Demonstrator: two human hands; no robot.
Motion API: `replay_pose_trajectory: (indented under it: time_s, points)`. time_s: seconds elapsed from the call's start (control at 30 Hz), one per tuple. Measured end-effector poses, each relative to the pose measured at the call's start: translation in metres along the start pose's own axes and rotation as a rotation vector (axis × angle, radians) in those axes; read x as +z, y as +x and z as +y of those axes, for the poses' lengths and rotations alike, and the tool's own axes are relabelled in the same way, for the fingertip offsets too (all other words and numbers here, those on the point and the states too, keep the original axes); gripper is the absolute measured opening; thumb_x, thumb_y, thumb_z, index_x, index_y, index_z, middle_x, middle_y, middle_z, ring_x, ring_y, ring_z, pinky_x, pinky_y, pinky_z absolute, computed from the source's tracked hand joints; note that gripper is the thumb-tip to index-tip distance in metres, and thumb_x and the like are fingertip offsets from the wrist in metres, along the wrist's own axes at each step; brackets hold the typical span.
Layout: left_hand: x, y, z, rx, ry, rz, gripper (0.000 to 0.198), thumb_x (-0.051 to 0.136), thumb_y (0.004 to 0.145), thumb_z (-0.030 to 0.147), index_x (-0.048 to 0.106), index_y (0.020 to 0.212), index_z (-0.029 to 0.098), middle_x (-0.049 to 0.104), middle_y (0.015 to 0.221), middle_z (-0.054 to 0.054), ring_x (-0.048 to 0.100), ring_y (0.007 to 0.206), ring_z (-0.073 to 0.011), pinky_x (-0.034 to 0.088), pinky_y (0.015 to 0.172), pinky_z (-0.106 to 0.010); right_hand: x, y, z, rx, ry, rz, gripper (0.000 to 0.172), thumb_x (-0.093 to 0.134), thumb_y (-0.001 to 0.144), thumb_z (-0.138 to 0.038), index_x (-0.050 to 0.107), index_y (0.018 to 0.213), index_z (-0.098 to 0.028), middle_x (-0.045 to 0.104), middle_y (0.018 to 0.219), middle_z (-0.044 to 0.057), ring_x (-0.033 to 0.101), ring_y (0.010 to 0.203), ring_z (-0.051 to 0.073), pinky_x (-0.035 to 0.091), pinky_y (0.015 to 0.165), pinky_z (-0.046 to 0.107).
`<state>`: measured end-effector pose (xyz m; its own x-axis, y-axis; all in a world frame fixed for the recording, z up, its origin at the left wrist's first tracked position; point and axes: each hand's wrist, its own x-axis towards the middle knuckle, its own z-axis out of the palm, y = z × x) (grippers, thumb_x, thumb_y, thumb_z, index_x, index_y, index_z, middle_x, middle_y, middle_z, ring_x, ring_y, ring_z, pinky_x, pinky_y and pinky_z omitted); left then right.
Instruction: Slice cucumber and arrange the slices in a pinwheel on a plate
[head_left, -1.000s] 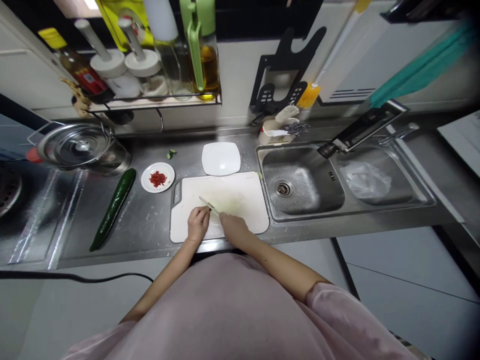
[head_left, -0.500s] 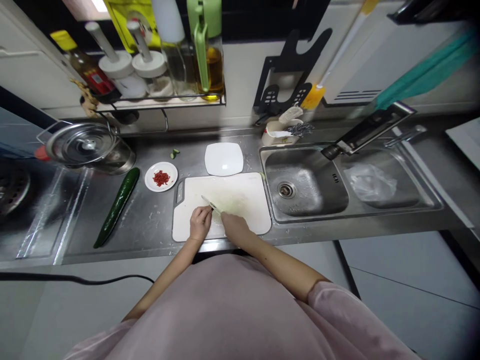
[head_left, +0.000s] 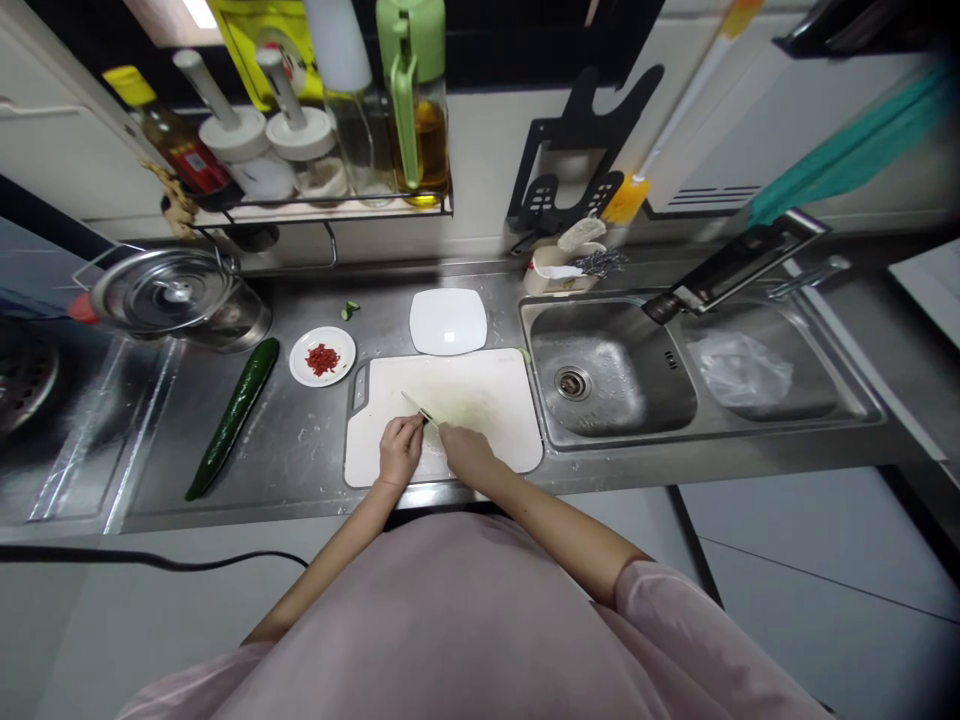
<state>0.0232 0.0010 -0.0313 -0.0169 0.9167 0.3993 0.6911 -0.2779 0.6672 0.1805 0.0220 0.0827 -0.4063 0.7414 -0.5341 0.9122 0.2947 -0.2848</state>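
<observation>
My right hand (head_left: 466,452) is closed round the handle of a knife (head_left: 415,402), whose blade points up and left over the white cutting board (head_left: 495,378). Close beside the blade, the bent fingers of my left hand (head_left: 400,448) pinch a small dark-green piece of cucumber (head_left: 425,414), mostly hidden by fingers and blade. Pale green wet marks spread over the middle of the board. Just beyond the board's far edge lies a white square plate (head_left: 448,322) with nothing on it.
A whole cucumber (head_left: 234,420) lies left, near a small plate (head_left: 298,368) of chopped red bits. Cucumber ends (head_left: 347,311) sit behind it. A lidded steel pot (head_left: 232,318) stands back left. The double sink (head_left: 615,390) is right; a bottle rack (head_left: 337,208) hangs above.
The view has shifted very slightly. The knife blade has moved a tiny amount beside my left fingers; both hands keep their grip and place.
</observation>
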Motion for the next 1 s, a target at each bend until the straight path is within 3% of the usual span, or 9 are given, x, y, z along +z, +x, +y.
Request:
replay_pose_trajectory:
  time_s: [0.57,0.8,1.0]
  points:
    - [-0.001,0.002,0.002,-0.010,0.003,-0.012,0.020,0.050,0.091,0.022,0.067,0.102,0.022,0.064,0.089,-0.006,0.060,0.087,-0.0165,0.051,0.080,-0.032,-0.003,0.016,0.001,-0.018,0.011,-0.026,0.028,0.036,0.092,-0.007,0.050,0.115,-0.014,0.068,0.100,0.012,0.064,0.102,0.020,0.047,0.082,0.029]
    - [-0.002,0.002,0.004,-0.006,0.002,-0.007,0.020,0.050,0.091,0.022,0.067,0.102,0.022,0.064,0.088,-0.006,0.061,0.086,-0.0163,0.051,0.080,-0.032,0.005,0.017,0.002,-0.010,-0.001,0.033,0.029,0.032,0.094,-0.009,0.049,0.116,-0.014,0.067,0.101,0.012,0.064,0.099,0.020,0.046,0.081,0.029]
    - [-0.005,0.004,0.009,-0.064,0.014,-0.008,0.024,0.052,0.090,0.023,0.063,0.111,0.021,0.066,0.094,-0.007,0.061,0.090,-0.0182,0.050,0.082,-0.034,-0.001,0.005,0.019,0.024,-0.119,0.118,0.029,0.029,0.096,-0.017,0.050,0.117,-0.018,0.062,0.105,0.012,0.064,0.093,0.021,0.047,0.076,0.031]
